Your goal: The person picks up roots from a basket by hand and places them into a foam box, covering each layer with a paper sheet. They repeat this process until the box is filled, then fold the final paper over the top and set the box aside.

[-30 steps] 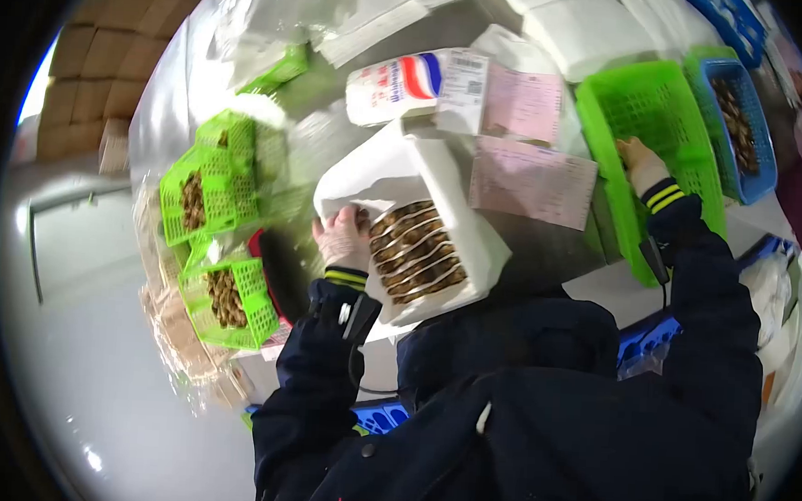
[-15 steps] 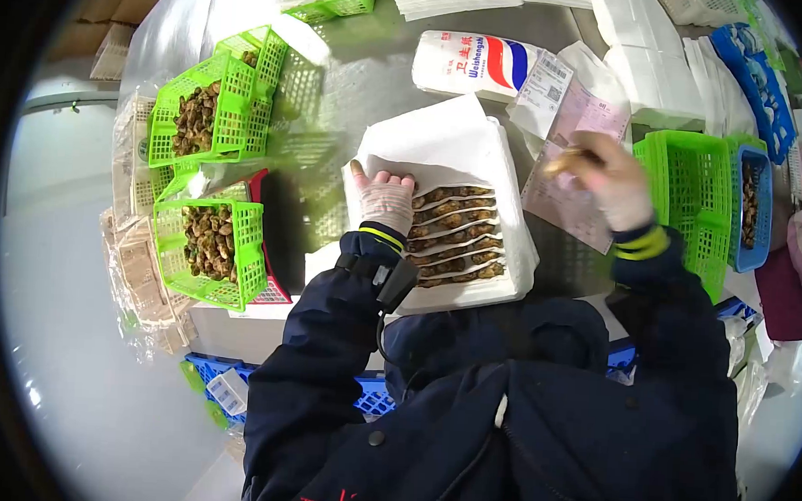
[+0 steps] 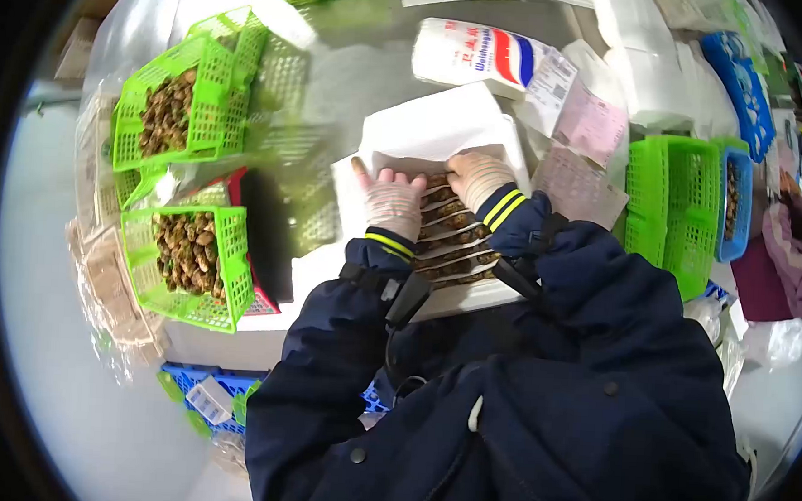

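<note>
Your left hand [image 3: 393, 203] lies flat, fingers spread, on the left end of the rows of brown pieces [image 3: 455, 249] in the white foam box [image 3: 471, 297]. Your right hand [image 3: 479, 177] sits just beside it on the far row, fingers curled; I cannot tell if it pinches anything. The rows run left to right. A green plastic mesh basket [image 3: 237, 260] stands well apart on the left.

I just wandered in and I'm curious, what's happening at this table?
A person in a dark jacket leans over a white box with both gloved hands in it. The left hand lies flat, fingers spread, by the box's left side. The right hand presses on the rows of small brown pieces packed between paper strips. Two green baskets of similar pieces stand to the left.
</note>
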Available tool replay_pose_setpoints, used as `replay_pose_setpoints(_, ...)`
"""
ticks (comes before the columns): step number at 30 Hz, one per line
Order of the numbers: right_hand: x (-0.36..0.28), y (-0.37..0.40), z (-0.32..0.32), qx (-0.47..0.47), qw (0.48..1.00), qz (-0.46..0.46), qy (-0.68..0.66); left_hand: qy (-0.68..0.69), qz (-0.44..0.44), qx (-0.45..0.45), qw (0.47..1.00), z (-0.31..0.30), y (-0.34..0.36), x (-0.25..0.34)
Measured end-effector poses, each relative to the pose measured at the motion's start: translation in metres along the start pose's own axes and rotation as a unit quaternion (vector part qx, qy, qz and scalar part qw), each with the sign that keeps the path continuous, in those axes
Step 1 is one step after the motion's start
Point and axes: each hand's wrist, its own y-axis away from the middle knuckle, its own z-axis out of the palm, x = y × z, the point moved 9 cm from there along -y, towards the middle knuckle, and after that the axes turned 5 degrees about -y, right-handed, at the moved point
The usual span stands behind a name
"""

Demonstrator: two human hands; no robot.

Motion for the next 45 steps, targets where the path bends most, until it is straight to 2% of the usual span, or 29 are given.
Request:
replay_pose_setpoints(1, -0.004, 0.006, -0.003, 0.003, 1.0, -0.008, -0.005, 0.006, 0.009, 0.047, 0.999, -0.009, 0.001, 0.003)
replay_pose_setpoints(3, -0.012, 0.022, 0.0, 0.055, 0.991, -0.115, -0.045, 0.007, 0.004, 0.046, 0.999, -0.004, 0.003, 0.003)
replay_pose_setpoints(5, -0.021, 0.078, -0.038, 0.144, 0.947, -0.235, -0.162, 0.06, -0.011, 0.077, 0.995, -0.011, 0.005, 0.002)
replay_pose_setpoints(8, 0.031, 0.134, -0.086, 0.022, 0.966, -0.129, -0.221, -0.014, -0.008, 0.011, 1.0, -0.006, -0.003, 0.013)
replay_pose_setpoints(9, 0.075, 0.152, -0.11, 0.092, 0.974, -0.118, -0.168, -0.036, -0.007, -0.008, 0.999, -0.006, -0.004, 0.014)
replay_pose_setpoints(10, 0.129, 0.18, -0.135, 0.21, 0.967, -0.045, -0.135, -0.046, -0.009, -0.006, 0.999, -0.003, -0.005, 0.014)
replay_pose_setpoints(11, 0.184, 0.205, -0.15, 0.228, 0.945, 0.036, -0.232, -0.054, -0.013, -0.004, 0.998, 0.006, -0.004, 0.009)
replay_pose_setpoints(12, 0.224, 0.248, -0.179, 0.312, 0.942, 0.12, -0.041, -0.061, -0.005, 0.019, 0.998, 0.0, 0.0, 0.011)
replay_pose_setpoints(13, 0.279, 0.278, -0.183, 0.337, 0.92, 0.183, -0.079, -0.055, -0.015, 0.017, 0.998, 0.004, -0.002, 0.008)
replay_pose_setpoints(15, 0.362, 0.313, -0.159, 0.18, 0.929, 0.318, -0.054, -0.048, -0.016, 0.068, 0.996, -0.001, 0.001, 0.01)
replay_pose_setpoints(16, 0.375, 0.322, -0.152, 0.183, 0.926, 0.324, -0.062, -0.045, -0.014, 0.07, 0.996, -0.006, 0.004, 0.013)
replay_pose_setpoints(18, 0.387, 0.323, -0.12, 0.08, 0.964, 0.25, -0.037, -0.041, -0.014, 0.103, 0.994, -0.009, 0.008, 0.015)
replay_pose_setpoints(21, 0.391, 0.308, -0.084, -0.027, 0.968, 0.247, -0.029, -0.055, -0.021, 0.078, 0.995, -0.023, 0.021, 0.025)
replay_pose_setpoints(24, 0.379, 0.291, -0.064, -0.184, 0.953, 0.24, 0.031, -0.051, -0.007, 0.074, 0.996, -0.013, 0.036, 0.026)
replay_pose_setpoints(25, 0.375, 0.287, -0.054, -0.194, 0.958, 0.21, 0.029, -0.004, 0.034, 0.105, 0.994, -0.021, 0.041, 0.037)
replay_pose_setpoints(29, 0.376, 0.279, -0.053, -0.177, 0.964, 0.193, 0.044, 0.117, 0.096, 0.168, 0.974, -0.027, 0.059, 0.056)
replay_pose_setpoints(33, 0.378, 0.279, -0.058, -0.153, 0.966, 0.208, 0.031, 0.16, 0.073, 0.149, 0.973, -0.025, 0.063, 0.059)
replay_pose_setpoints(34, 0.38, 0.28, -0.061, -0.107, 0.975, 0.193, 0.01, 0.156, 0.07, 0.147, 0.974, -0.026, 0.067, 0.058)
replay_pose_setpoints(35, 0.383, 0.281, -0.063, -0.062, 0.984, 0.169, -0.009, 0.155, 0.049, 0.103, 0.981, -0.014, 0.066, 0.05)
replay_pose_setpoints(37, 0.384, 0.279, -0.062, -0.05, 0.988, 0.147, -0.022, 0.182, 0.042, 0.087, 0.978, -0.017, 0.069, 0.052)
replay_pose_setpoints(39, 0.374, 0.274, -0.061, -0.089, 0.987, 0.136, 0.008, 0.225, 0.057, 0.124, 0.965, -0.026, 0.074, 0.049)
replay_pose_setpoints(40, 0.386, 0.273, -0.052, -0.06, 0.991, 0.119, 0.013, 0.186, 0.029, 0.108, 0.976, -0.027, 0.07, 0.051)
replay_pose_setpoints(43, 0.387, 0.269, -0.071, -0.028, 0.994, 0.096, 0.048, 0.212, -0.014, 0.125, 0.969, -0.014, 0.076, 0.034)
replay_pose_setpoints(45, 0.403, 0.26, -0.097, 0.016, 0.99, 0.139, -0.017, 0.214, -0.024, 0.139, 0.967, -0.007, 0.075, 0.029)
